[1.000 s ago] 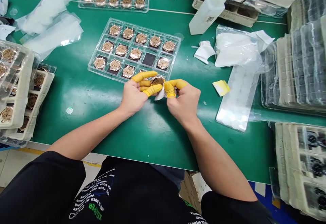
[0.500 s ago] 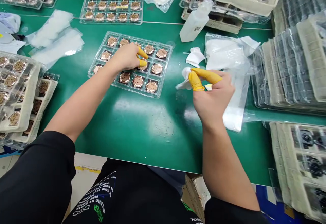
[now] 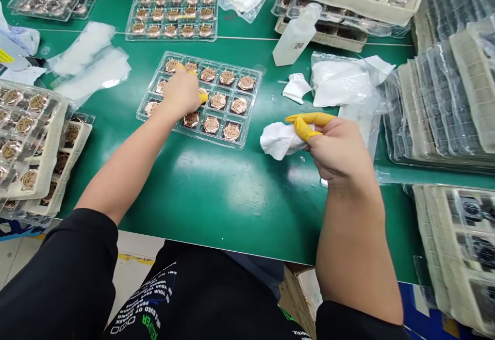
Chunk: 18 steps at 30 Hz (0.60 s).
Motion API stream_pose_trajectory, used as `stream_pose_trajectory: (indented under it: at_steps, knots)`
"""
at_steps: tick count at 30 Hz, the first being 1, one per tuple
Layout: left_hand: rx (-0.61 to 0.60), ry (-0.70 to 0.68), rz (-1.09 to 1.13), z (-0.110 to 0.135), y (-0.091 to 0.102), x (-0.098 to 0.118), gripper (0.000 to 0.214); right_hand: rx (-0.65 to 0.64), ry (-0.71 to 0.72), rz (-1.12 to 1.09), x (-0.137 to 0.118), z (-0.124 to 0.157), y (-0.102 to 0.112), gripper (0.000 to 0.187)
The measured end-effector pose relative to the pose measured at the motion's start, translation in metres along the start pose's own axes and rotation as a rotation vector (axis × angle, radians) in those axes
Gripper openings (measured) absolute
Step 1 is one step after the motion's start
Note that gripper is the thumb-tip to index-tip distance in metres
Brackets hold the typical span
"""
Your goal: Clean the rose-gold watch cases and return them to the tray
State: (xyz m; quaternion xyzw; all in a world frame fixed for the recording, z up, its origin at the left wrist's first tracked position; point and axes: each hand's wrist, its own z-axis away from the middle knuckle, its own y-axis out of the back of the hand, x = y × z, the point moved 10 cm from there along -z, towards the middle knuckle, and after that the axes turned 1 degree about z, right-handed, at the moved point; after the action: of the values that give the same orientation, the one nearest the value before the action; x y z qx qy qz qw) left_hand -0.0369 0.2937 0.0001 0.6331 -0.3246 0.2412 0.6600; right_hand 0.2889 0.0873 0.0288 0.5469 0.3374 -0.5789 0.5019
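My left hand [image 3: 181, 92] lies over the left part of a clear plastic tray [image 3: 256, 100] of rose-gold watch cases [image 3: 218, 101], with yellow finger cots on its fingertips. One cot touches a case near the tray's middle, and the hand hides several pockets. Nothing shows held in it. To the right of the tray, above the green bench mat [image 3: 216, 200], my right hand [image 3: 338, 149] pinches a crumpled white cloth [image 3: 280, 140] between two yellow-cotted fingers.
A filled tray of cases [image 3: 172, 14] and a plastic bottle [image 3: 297, 35] stand at the back. Stacked trays of cases [image 3: 31, 144] fill the left side. Plastic-wrapped stacks [image 3: 436, 97] and trays of dark round parts [image 3: 462, 247] line the right. White packets [image 3: 340, 82] lie beside the bottle.
Since the earliest view, my hands have parted: the case held between them is gone, and my left hand moved onto the tray. My right hand moved right, and more white cloth now shows.
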Motion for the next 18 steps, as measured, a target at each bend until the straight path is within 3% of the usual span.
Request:
stream_pose_trajectory:
  at_steps: [3,6,9,11,15,18]
  knots:
    - [0.010,-0.118,0.092,0.019,0.001,0.022,0.043,-0.060,-0.007,-0.065,0.000,0.000,-0.005,0.027]
    - [0.083,-0.283,0.346,0.080,0.001,0.058,0.029,-0.002,0.071,-0.087,-0.011,0.004,-0.001,0.036]
    - [-0.116,-0.236,0.720,0.147,-0.036,0.077,0.026,0.009,0.175,-0.068,-0.024,0.018,-0.012,0.038]
    - [-0.169,-0.165,0.830,0.176,-0.055,0.078,0.032,-0.026,0.270,-0.048,-0.034,0.032,-0.029,0.030]
    - [-0.169,-0.143,0.705,0.193,-0.065,0.071,0.024,-0.139,0.632,0.193,-0.055,0.065,-0.075,0.013]
    - [-0.142,-0.165,0.623,0.190,-0.062,0.068,0.019,-0.050,0.966,0.484,-0.065,0.084,-0.091,0.026]
